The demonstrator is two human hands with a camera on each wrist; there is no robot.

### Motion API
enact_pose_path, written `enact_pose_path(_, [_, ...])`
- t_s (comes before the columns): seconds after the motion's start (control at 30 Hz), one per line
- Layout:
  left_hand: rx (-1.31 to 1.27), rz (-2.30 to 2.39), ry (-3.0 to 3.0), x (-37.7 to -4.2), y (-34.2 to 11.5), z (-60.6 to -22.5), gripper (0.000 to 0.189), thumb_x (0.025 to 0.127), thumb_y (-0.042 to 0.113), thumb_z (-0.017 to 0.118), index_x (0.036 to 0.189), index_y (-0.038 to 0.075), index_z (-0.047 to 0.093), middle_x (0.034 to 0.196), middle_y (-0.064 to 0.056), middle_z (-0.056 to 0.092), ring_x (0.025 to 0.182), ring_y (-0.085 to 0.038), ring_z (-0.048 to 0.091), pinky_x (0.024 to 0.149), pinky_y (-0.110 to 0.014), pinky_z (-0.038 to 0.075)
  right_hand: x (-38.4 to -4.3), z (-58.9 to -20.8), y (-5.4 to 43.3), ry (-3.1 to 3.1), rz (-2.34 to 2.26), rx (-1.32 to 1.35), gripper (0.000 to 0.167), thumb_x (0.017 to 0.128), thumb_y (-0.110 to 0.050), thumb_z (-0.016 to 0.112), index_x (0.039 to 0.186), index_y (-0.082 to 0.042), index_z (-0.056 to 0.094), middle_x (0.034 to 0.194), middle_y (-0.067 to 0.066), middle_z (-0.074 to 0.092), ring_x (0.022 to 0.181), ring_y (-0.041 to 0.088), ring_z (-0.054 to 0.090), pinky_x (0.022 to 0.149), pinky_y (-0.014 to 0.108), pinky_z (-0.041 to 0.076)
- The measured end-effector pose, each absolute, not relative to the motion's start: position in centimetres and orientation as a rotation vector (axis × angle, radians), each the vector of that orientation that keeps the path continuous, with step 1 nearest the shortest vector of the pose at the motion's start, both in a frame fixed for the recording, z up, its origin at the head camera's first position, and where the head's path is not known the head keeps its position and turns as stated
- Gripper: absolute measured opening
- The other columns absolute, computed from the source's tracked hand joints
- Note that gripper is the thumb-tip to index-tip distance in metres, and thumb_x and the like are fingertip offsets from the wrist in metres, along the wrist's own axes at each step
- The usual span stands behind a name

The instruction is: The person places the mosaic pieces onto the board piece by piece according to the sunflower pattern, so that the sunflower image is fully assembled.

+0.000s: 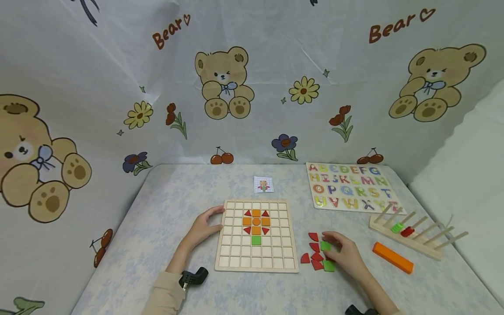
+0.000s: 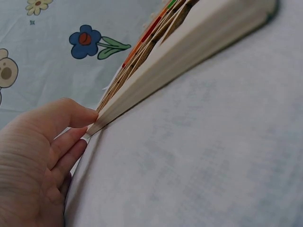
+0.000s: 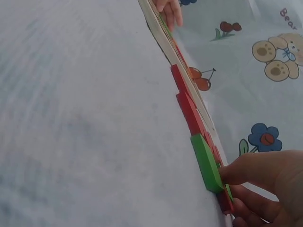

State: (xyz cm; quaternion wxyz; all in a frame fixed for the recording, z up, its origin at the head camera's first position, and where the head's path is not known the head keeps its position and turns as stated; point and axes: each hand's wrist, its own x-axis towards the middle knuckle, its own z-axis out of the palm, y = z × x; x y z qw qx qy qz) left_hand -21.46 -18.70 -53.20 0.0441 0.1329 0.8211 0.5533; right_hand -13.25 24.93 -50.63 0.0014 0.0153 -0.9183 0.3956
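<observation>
My left hand (image 1: 204,226) touches the left edge of a wooden grid board (image 1: 232,261), thumb and fingers along its rim (image 2: 142,90). On the board sit orange squares around an orange circle (image 1: 256,222), red triangles (image 1: 265,213) at the corners and a green square (image 1: 256,240) below. To the board's right, my right hand (image 1: 346,253) is over loose pieces, its thumb and fingers apart around a green square (image 1: 325,246). Another green square (image 1: 328,266) and several red quarter-circle pieces (image 1: 313,237) lie beside it. In the right wrist view the thumb (image 3: 246,170) is against a green piece (image 3: 206,163).
A small pattern card (image 1: 263,184) lies behind the board. At the back right is an alphabet board (image 1: 350,186). Nearer stand a wooden peg rack (image 1: 405,238) with green and red beads and an orange bar (image 1: 393,257). A bear-print cloth (image 1: 267,122) hangs behind the table.
</observation>
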Motion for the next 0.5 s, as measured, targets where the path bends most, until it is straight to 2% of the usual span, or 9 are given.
enact_pose_path(0.17, [0.382,1.699,2.501,-21.48,-18.77,-53.37,0.06,0.084,0.012,0.072,0.14,0.014,0.048,0.137,-0.006,0.056,0.141,-0.028,0.034,0.118,-0.054,0.021,-13.27,-51.01,25.29,-2.872,1.261,0.022,0.044,0.078,-0.004,0.073,0.121,-0.004,0.062,0.107,0.007,0.07,0.093,0.013,0.06,0.082,0.012,0.049])
enact_pose_path(0.4, [0.374,1.695,2.493,-21.52,-18.69,-53.5,0.061,0.084,0.014,0.072,0.14,0.015,0.048,0.137,-0.005,0.056,0.142,-0.028,0.034,0.119,-0.054,0.02,-13.33,-51.26,25.46,-2.856,1.219,0.01,0.043,0.078,-0.006,0.075,0.119,-0.005,0.063,0.101,0.005,0.071,0.087,0.007,0.057,0.079,0.013,0.048])
enact_pose_path(0.5, [0.377,1.695,2.503,-21.59,-18.63,-53.51,0.06,0.084,0.013,0.072,0.14,0.015,0.048,0.137,-0.005,0.056,0.141,-0.028,0.034,0.118,-0.054,0.021,-13.3,-51.28,25.52,-2.834,1.207,0.031,0.043,0.078,-0.006,0.076,0.119,-0.005,0.063,0.099,0.006,0.071,0.086,0.008,0.057,0.078,0.013,0.048])
